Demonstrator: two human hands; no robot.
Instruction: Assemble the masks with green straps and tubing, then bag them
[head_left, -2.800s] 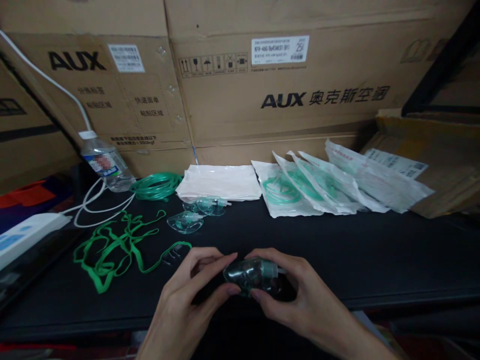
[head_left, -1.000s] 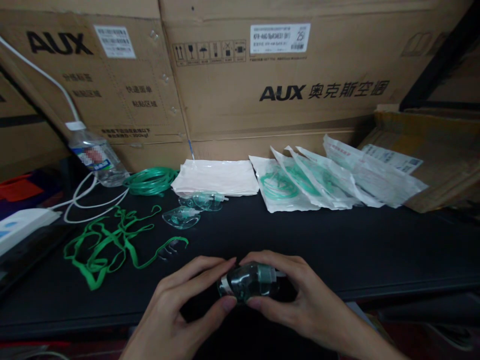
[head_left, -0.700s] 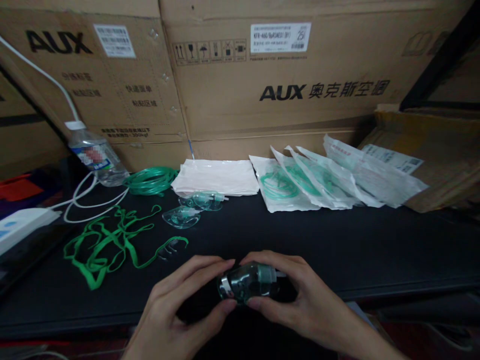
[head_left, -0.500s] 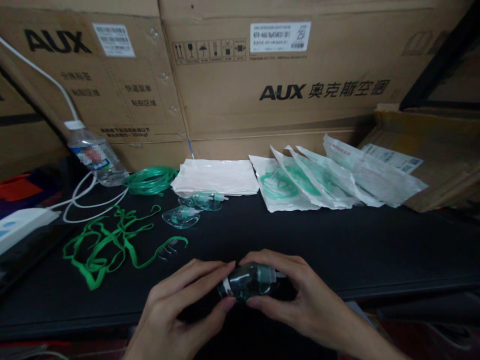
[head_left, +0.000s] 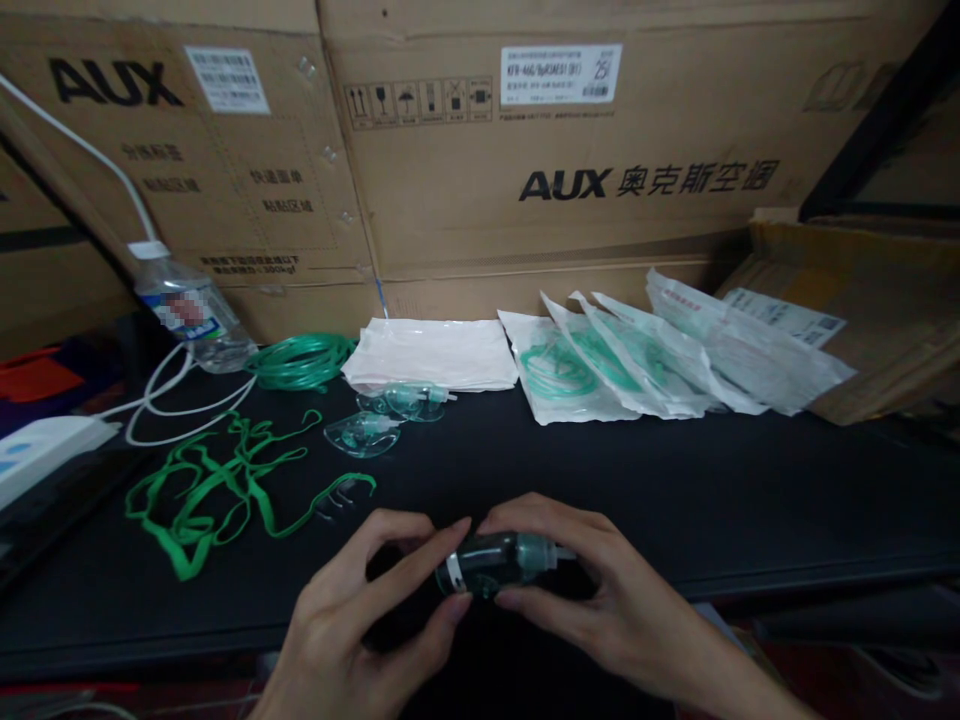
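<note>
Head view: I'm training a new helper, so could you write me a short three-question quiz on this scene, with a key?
1. True or false: the left grip and the right grip both hold the clear mask.

2. Multiple choice: what colour is the cap on the bottle?
A) Red
B) White
C) Green

3. Short answer: along the back, what lies between the coiled green tubing and the packets with green tubing showing inside?

Key:
1. True
2. B
3. A flat white stack
</note>
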